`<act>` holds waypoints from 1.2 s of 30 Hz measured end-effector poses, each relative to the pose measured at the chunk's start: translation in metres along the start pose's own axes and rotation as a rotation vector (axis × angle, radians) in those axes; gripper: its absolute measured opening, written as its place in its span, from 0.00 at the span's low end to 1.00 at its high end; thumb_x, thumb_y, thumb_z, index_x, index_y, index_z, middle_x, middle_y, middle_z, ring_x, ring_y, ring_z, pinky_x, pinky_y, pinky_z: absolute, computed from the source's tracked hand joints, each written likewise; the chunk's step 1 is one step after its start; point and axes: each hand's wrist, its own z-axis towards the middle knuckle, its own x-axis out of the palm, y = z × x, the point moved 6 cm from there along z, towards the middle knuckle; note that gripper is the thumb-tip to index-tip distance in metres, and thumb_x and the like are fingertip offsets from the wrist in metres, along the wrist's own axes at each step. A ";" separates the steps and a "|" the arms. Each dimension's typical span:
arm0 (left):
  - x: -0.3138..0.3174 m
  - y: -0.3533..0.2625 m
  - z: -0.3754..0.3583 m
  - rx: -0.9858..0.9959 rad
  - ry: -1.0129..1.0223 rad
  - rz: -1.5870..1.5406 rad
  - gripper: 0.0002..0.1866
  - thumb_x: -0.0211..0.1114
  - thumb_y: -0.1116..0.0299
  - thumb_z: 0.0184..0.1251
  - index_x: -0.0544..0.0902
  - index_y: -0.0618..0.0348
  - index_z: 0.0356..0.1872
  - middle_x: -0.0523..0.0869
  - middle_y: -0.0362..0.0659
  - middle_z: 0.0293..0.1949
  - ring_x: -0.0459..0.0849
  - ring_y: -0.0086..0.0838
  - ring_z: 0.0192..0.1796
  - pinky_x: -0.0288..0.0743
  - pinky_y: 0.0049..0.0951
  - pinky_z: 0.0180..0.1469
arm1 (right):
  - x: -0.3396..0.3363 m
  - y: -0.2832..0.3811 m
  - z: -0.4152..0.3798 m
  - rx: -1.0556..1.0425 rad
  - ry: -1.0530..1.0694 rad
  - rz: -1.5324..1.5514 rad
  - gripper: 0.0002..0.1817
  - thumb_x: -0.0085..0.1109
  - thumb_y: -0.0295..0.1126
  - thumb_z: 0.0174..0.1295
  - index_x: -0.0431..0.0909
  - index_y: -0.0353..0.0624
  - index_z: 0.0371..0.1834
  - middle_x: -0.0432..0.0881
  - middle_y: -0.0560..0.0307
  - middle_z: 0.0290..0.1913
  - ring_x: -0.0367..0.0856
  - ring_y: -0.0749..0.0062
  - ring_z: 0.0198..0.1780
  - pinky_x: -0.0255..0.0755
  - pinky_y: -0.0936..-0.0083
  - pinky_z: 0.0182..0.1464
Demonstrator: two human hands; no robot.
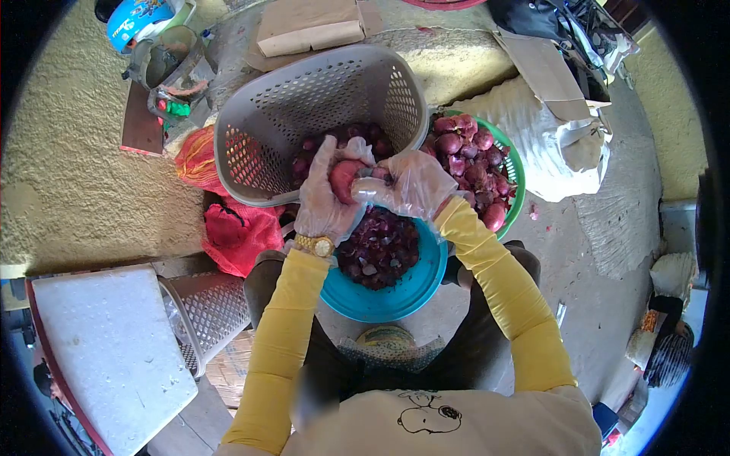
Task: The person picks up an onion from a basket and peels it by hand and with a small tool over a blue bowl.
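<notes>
Both my hands wear clear plastic gloves and meet above the blue basin. My left hand (323, 194) is wrapped round a red onion (346, 181). My right hand (414, 182) is closed at the onion's right side, its fingers against it; a small dark thing shows at the fingertips, too small to name. Below the hands, the blue basin (384, 310) holds dark onion skins (380, 254). Behind them stands a grey-brown plastic basket (319, 83) with red onions in its bottom. To the right, a green basket (517, 178) is filled with red onions (471, 159).
Red net sacks (239, 235) lie left of the basin. A white board (110, 357) and another basket (217, 315) stand at lower left. Cardboard (312, 26) lies behind the large basket, a white sack (563, 152) at right. Another person (669, 334) is at the far right.
</notes>
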 end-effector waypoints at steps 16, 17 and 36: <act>-0.016 -0.006 -0.009 0.331 -0.132 -0.013 0.18 0.61 0.48 0.77 0.81 0.52 0.40 0.84 0.40 0.39 0.83 0.34 0.44 0.80 0.41 0.51 | 0.029 0.018 -0.007 0.018 -0.150 0.339 0.37 0.55 0.69 0.66 0.88 0.41 0.39 0.85 0.33 0.33 0.85 0.36 0.40 0.78 0.53 0.43; -0.016 -0.005 -0.009 0.330 -0.128 -0.032 0.18 0.61 0.48 0.77 0.81 0.53 0.41 0.84 0.40 0.39 0.83 0.34 0.44 0.80 0.42 0.53 | 0.033 0.012 -0.005 0.034 -0.134 0.338 0.38 0.57 0.71 0.63 0.88 0.41 0.39 0.86 0.34 0.32 0.86 0.37 0.39 0.79 0.52 0.43; -0.031 -0.008 -0.002 0.381 -0.147 -0.015 0.19 0.58 0.48 0.79 0.83 0.55 0.47 0.87 0.46 0.42 0.84 0.39 0.45 0.83 0.48 0.51 | 0.038 0.011 -0.008 0.110 -0.064 0.370 0.36 0.56 0.70 0.65 0.88 0.42 0.37 0.86 0.39 0.31 0.86 0.38 0.41 0.78 0.55 0.43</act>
